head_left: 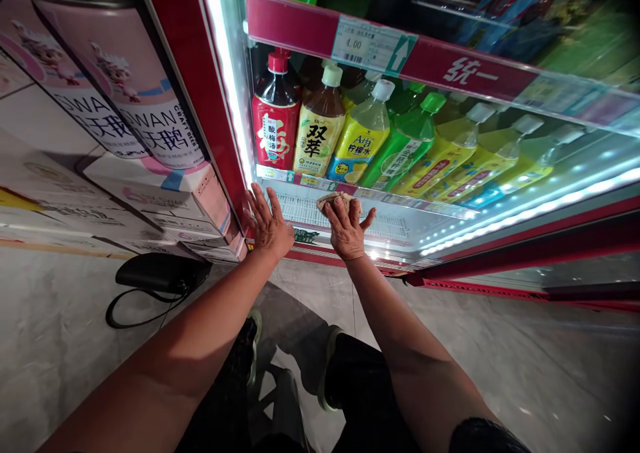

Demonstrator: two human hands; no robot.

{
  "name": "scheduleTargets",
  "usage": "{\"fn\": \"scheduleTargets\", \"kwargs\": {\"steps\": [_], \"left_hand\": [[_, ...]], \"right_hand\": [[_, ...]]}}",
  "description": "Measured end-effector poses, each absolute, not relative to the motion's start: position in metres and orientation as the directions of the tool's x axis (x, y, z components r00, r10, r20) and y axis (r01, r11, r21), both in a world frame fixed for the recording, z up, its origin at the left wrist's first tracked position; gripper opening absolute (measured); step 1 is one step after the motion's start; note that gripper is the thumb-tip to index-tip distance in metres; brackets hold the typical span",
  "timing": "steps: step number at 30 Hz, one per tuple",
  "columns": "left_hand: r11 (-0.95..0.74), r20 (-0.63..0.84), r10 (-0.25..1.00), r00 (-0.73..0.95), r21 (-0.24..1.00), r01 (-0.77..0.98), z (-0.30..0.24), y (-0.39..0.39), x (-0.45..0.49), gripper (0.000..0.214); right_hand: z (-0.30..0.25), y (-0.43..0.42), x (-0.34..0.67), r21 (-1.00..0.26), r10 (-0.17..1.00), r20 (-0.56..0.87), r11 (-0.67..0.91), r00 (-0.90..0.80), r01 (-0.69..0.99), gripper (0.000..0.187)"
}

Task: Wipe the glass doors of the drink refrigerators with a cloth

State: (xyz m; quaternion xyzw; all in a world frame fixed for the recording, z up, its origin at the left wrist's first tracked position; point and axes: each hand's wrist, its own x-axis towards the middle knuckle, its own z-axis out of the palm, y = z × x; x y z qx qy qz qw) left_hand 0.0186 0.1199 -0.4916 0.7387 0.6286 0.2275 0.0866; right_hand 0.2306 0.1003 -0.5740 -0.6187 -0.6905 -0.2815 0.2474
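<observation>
- Lays the left grip (270, 225) released, fingers spread, palm flat on the bottom edge of the open cooler, just at 9 o'clock of the right grip and not touching it.
- Keeps the right grip (346, 228) grasping a crumpled tan cloth (330, 201), fingers on top, thumb out toward 3 o'clock.
- Presses the cloth against the white grille (300, 210) under the lowest shelf, with the cloth showing at 11 o'clock of the knuckles.
- At 12 o'clock of both grips: a row of drinks leaning forward, with a red-capped bottle (275, 116) at the left end, then a brown tea bottle (320, 130), a yellow lemon bottle (357, 136) and green bottles (405, 140) running off toward 3 o'clock.
- Above the row, at 12 o'clock: a red shelf rail (460, 70) bearing a price tag (373, 45) marked 4.00.
- At 11 o'clock of the left grip: the red door frame (200, 86) with a lit strip (227, 73) along it.
- At 9 to 10 o'clock: stacked cartons (165, 193) printed with pink cans.
- At 8 o'clock of the left grip: a black bag (160, 273) with its strap looped on the grey floor (60, 333).
- At 6 o'clock, between the forearms: two shoes (253, 336) on the floor.
</observation>
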Motion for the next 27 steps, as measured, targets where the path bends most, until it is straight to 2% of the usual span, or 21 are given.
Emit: {"fn": "scheduleTargets", "kwargs": {"steps": [10,16,20,27], "left_hand": [[-0.223,0.241,0.963,0.123,0.451,0.864,-0.497,0.119,0.028,0.11],[-0.307,0.326,0.93,0.168,0.439,0.844,-0.485,0.117,0.037,0.103],[-0.339,0.315,0.926,0.208,0.449,0.827,-0.485,0.114,0.043,0.105],[-0.349,0.308,0.925,0.224,0.446,0.824,-0.49,0.112,0.047,0.107]], "right_hand": [[-0.608,0.074,0.253,0.172,0.711,0.672,0.123,-0.208,0.977,0.062],[-0.585,0.082,0.263,0.093,0.732,0.675,0.036,-0.09,0.995,0.059],[-0.594,0.078,0.264,0.053,0.75,0.659,0.027,-0.055,0.998,0.057],[-0.607,0.066,0.276,0.101,0.763,0.637,0.053,-0.105,0.994,0.049]]}}
